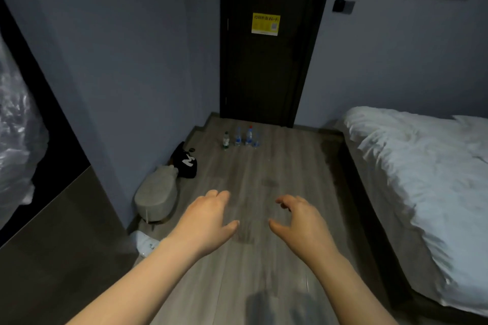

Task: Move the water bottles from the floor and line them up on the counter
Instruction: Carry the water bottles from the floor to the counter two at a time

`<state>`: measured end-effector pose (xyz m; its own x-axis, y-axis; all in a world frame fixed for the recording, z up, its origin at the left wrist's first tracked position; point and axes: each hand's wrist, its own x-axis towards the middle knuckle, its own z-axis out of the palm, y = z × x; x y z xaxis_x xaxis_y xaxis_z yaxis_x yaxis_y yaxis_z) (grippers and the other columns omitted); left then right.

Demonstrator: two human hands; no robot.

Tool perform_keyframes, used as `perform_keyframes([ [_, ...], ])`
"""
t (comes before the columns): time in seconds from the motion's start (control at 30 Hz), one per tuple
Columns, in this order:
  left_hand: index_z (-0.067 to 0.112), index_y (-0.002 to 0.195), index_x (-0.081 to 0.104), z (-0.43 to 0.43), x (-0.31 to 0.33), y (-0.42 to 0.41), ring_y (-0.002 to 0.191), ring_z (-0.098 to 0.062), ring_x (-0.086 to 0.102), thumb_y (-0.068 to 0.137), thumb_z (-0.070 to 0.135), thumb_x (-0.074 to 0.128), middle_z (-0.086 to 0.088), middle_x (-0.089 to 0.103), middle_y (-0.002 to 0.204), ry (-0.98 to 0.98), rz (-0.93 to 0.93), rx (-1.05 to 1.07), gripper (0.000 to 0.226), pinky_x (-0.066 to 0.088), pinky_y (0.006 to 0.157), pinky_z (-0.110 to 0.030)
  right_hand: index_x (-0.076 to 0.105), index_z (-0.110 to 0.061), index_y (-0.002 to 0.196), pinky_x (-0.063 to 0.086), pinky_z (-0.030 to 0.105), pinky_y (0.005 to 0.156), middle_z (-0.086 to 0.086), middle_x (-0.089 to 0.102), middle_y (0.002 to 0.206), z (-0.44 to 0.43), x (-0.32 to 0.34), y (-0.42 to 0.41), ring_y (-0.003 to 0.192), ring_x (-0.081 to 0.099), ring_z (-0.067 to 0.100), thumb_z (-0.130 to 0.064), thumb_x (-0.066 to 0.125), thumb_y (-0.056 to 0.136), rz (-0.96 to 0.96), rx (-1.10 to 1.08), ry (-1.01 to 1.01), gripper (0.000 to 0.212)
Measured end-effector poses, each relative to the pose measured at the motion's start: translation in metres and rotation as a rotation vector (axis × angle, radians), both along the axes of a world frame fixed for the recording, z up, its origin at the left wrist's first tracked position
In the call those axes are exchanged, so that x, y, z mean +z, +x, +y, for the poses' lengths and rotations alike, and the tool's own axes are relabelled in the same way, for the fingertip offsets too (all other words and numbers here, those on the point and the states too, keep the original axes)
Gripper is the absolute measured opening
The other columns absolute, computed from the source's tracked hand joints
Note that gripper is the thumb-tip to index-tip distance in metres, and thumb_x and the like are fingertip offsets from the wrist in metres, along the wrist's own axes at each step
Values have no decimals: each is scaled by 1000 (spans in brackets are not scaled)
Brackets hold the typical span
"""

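Water bottles (241,137) upright by door (264,66); bag (187,162), stool (157,198) nearby — left hand (208,221), right hand (301,221) loosely spread, empty.

Matt wood-grain floor (277,166), clear plastic water bottles (241,137), rumpled white cloth bedding (422,166), matt painted wall (132,60)

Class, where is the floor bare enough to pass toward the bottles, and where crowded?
Bare: the middle floor strip between the bed and the grey stool, up to the bottles. Crowded: the left wall's foot, with stool and black bag.
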<state>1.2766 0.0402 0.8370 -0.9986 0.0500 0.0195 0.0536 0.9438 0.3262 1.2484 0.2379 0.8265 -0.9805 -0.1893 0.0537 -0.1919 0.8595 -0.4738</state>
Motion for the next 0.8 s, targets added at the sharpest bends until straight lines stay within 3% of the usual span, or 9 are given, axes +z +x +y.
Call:
perform_keyframes([
  [0.57, 18, 133, 45, -80, -1, -265, 113, -20, 53, 87, 46, 56, -4, 52, 123, 77, -76, -57, 54, 45, 94, -32, 53, -30, 131, 41, 14, 85, -9, 58, 124, -79, -5, -250, 111, 57, 5, -40, 64, 83, -18, -71, -29, 50],
  [0.8, 17, 131, 47, -68, -11, -383, 114, -21, 51, 88, 43, 57, -4, 51, 122, 72, -98, -41, 51, 44, 96, -32, 50, -28, 134, 45, 21, 88, -7, 56, 129, -70, -20, -375, 116, 56, 9, -44, 62, 85, -69, -59, -17, 53],
])
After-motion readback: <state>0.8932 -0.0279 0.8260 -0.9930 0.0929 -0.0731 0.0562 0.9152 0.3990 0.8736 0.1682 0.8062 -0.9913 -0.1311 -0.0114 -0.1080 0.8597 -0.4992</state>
